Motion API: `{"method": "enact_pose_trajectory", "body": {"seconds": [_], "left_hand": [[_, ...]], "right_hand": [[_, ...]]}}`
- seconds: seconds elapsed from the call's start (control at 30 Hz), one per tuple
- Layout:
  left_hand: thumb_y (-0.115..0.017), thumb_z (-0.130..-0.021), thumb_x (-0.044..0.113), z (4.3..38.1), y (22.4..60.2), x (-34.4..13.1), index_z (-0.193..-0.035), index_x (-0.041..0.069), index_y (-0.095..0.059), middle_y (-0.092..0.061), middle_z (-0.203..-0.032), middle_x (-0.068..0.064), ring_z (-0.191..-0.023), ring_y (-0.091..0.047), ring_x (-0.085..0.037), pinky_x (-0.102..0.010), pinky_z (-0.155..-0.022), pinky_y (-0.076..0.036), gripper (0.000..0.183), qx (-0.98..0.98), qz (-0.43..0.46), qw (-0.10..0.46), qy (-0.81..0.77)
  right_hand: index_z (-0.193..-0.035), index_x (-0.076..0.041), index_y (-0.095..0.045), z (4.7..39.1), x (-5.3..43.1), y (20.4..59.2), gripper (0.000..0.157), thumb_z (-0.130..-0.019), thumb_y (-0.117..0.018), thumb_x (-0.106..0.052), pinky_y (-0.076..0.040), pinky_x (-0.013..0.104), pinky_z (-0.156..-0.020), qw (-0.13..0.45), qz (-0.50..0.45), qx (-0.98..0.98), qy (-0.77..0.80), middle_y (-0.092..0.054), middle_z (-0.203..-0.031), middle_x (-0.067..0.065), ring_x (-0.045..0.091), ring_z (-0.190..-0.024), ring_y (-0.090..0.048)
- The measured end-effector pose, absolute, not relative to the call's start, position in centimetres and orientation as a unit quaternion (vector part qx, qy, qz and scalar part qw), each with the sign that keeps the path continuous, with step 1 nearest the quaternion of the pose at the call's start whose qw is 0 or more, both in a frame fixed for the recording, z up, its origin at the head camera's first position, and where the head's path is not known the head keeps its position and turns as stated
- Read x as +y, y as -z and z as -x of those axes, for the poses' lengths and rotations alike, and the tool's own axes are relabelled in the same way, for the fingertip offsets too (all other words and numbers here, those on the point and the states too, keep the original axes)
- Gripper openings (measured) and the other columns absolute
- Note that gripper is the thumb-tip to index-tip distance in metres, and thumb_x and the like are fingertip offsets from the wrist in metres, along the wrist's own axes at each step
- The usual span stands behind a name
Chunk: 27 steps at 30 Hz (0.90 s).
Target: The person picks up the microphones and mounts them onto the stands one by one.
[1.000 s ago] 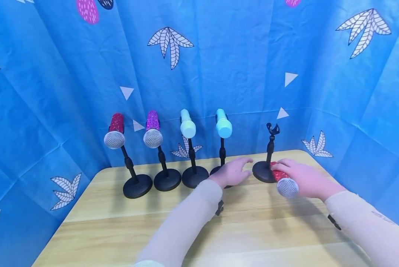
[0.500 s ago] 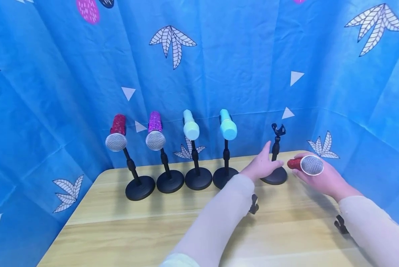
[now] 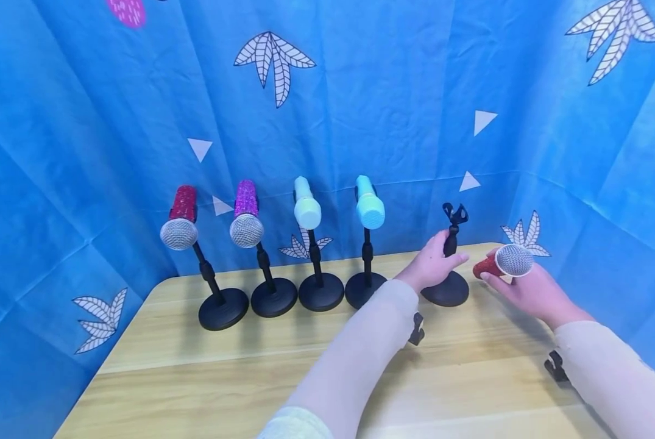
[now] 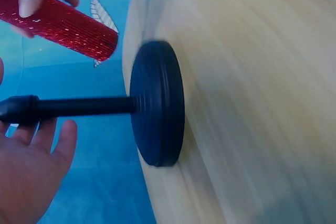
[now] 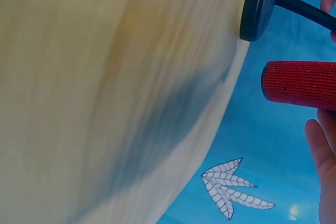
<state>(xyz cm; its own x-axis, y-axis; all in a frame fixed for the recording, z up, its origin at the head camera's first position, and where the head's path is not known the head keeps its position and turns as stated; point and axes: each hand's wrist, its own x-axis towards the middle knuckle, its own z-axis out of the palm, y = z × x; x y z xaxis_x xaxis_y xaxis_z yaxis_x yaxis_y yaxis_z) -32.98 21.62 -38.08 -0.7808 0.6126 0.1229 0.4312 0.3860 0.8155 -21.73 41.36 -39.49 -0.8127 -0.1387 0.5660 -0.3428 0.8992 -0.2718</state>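
My right hand [image 3: 538, 292] grips a glittery red microphone [image 3: 487, 266] with a silver mesh head, held up beside a black microphone stand [image 3: 446, 289] with an unfilled clip [image 3: 456, 214]. The right wrist view shows the handle's dark end [image 5: 266, 81] turned toward the stand. My left hand [image 3: 430, 263] is at that stand's pole [image 4: 86, 107], fingers behind it and thumb across the other side. The stand's round base [image 4: 157, 103] sits upright on the table. In the left wrist view the red handle [image 4: 79, 30] is above the pole, apart from it.
To the left stand several more stands, carrying a red microphone [image 3: 181, 213], a purple microphone [image 3: 247, 210], a pale mint microphone [image 3: 307, 204] and a turquoise microphone [image 3: 368, 204]. The wooden table [image 3: 195, 390] ends at a blue patterned curtain [image 3: 382, 91].
My left hand has moved right, from near the fourth stand to the pole of the unfilled one. My right hand has lifted the red microphone right, away from that stand's base, and turned it.
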Motion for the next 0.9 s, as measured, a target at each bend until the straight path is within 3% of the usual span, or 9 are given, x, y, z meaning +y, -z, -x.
{"method": "enact_pose_trajectory", "body": {"seconds": [0.17,0.23,0.33,0.5,0.73,0.9], "left_hand": [[-0.059,-0.1,0.048,33.1,38.1,21.2,-0.148,0.02,-0.043,-0.055,-0.139,0.004,-0.125,-0.054,-0.011,-0.039,-0.106,-0.045,0.057,0.831,-0.326,0.076,-0.445],[-0.06,-0.101,0.046,33.0,38.1,21.0,-0.137,0.023,-0.051,-0.06,-0.128,0.007,-0.116,-0.059,-0.009,-0.038,-0.103,-0.048,0.044,0.833,-0.332,0.07,-0.436],[-0.059,-0.101,0.043,32.7,37.8,20.4,-0.123,0.025,-0.057,-0.064,-0.117,0.009,-0.109,-0.062,-0.006,-0.036,-0.099,-0.05,0.028,0.841,-0.348,0.064,-0.41],[-0.06,-0.101,0.042,31.8,37.2,19.0,-0.12,0.026,-0.059,-0.066,-0.114,0.011,-0.108,-0.063,-0.006,-0.036,-0.097,-0.052,0.025,0.845,-0.37,0.07,-0.38],[-0.063,-0.099,0.044,30.8,36.8,16.4,-0.122,0.029,-0.061,-0.066,-0.117,0.013,-0.108,-0.063,-0.006,-0.04,-0.094,-0.054,0.028,0.855,-0.368,0.1,-0.352],[-0.061,-0.1,0.044,30.0,36.7,14.4,-0.12,0.028,-0.063,-0.067,-0.114,0.013,-0.106,-0.063,-0.005,-0.036,-0.092,-0.053,0.025,0.854,-0.406,0.085,-0.313]], "right_hand": [[-0.114,-0.001,-0.062,22.0,40.7,39.2,0.038,-0.085,-0.084,-0.014,-0.054,0.053,-0.073,0.261,-0.111,-0.935,-0.214,-0.07,-0.101,0.014,0.031,-0.087,-0.068],[-0.11,-0.001,-0.064,21.9,40.3,38.8,0.031,-0.091,-0.078,-0.021,-0.054,0.05,-0.072,0.231,-0.089,-0.941,-0.231,-0.071,-0.098,0.013,0.031,-0.084,-0.067],[-0.108,-0.002,-0.067,21.7,39.6,37.9,0.034,-0.099,-0.068,-0.034,-0.052,0.047,-0.072,0.178,-0.05,-0.949,-0.256,-0.072,-0.097,0.012,0.03,-0.086,-0.067],[-0.115,0.001,-0.066,22.0,38.6,36.5,0.04,-0.102,-0.062,-0.037,-0.052,0.053,-0.079,0.17,-0.044,-0.94,-0.291,-0.071,-0.105,0.018,0.037,-0.097,-0.067],[-0.13,-0.006,-0.06,22.7,36.4,35.0,0.038,-0.101,-0.064,-0.031,-0.047,0.046,-0.076,0.199,-0.078,-0.92,-0.329,-0.069,-0.116,0.016,0.033,-0.101,-0.063],[-0.132,-0.009,-0.058,22.8,34.7,33.5,0.035,-0.101,-0.065,-0.024,-0.044,0.053,-0.09,0.224,-0.088,-0.889,-0.39,-0.066,-0.122,0.016,0.034,-0.113,-0.061]]}}
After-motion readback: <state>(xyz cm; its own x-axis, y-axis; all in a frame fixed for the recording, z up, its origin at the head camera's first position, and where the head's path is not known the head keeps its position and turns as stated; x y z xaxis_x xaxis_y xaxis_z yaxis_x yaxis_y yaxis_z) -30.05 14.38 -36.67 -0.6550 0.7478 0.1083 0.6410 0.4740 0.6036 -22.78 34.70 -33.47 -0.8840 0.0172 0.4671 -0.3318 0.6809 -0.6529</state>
